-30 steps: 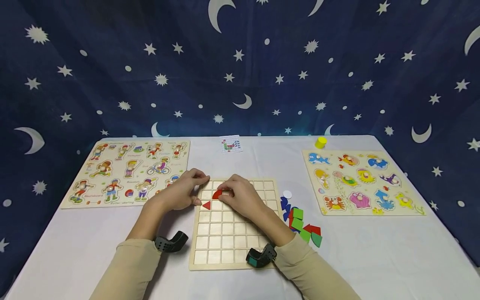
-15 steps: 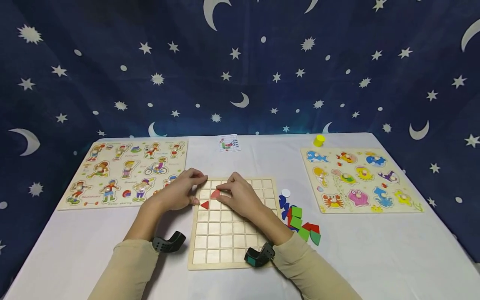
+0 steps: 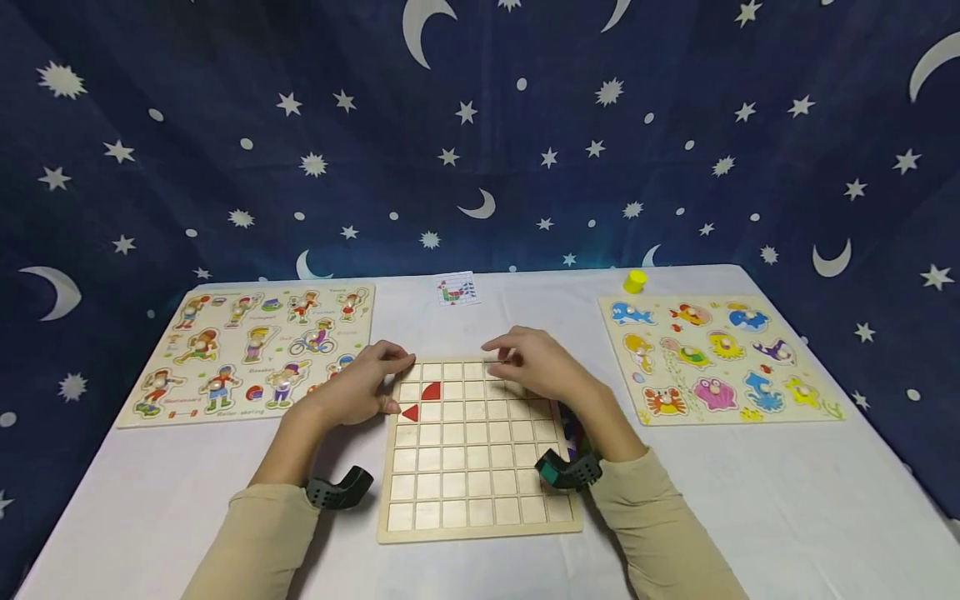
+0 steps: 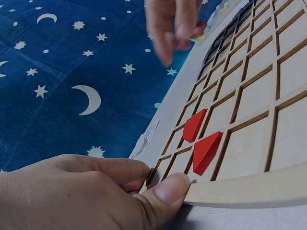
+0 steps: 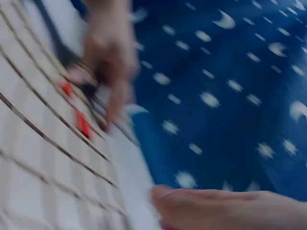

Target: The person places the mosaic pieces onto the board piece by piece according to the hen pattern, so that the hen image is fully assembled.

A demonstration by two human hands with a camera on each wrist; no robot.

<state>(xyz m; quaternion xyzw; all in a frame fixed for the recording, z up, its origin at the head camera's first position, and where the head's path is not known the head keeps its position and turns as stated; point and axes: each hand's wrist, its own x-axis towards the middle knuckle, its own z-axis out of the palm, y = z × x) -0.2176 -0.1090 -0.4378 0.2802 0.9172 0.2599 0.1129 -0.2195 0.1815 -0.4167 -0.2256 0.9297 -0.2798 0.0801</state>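
A wooden grid board (image 3: pixel 453 458) lies flat on the white tablecloth. Two red pieces sit in its upper left cells: a triangle (image 3: pixel 411 412) and a quarter circle (image 3: pixel 432 391). My left hand (image 3: pixel 356 387) grips the board's upper left corner, the thumb (image 4: pixel 172 188) on the frame and the fingers at the far edge. Over the board's top edge, my right hand (image 3: pixel 543 362) hovers with loosely bent fingers and holds nothing. The right wrist view is blurred. Most loose coloured pieces (image 3: pixel 572 429) right of the board are hidden by my right forearm.
A sports-figure peg puzzle (image 3: pixel 247 354) lies to the left, a sea-animal peg puzzle (image 3: pixel 712 358) to the right. Behind the board is a small pattern card (image 3: pixel 456 289). A yellow cylinder (image 3: pixel 634 282) stands near the back edge, before a starry blue curtain (image 3: pixel 480 150).
My right hand has let go of the red quarter circle, which now lies in its cell, and has moved right and away. The left hand stays at the board's corner.
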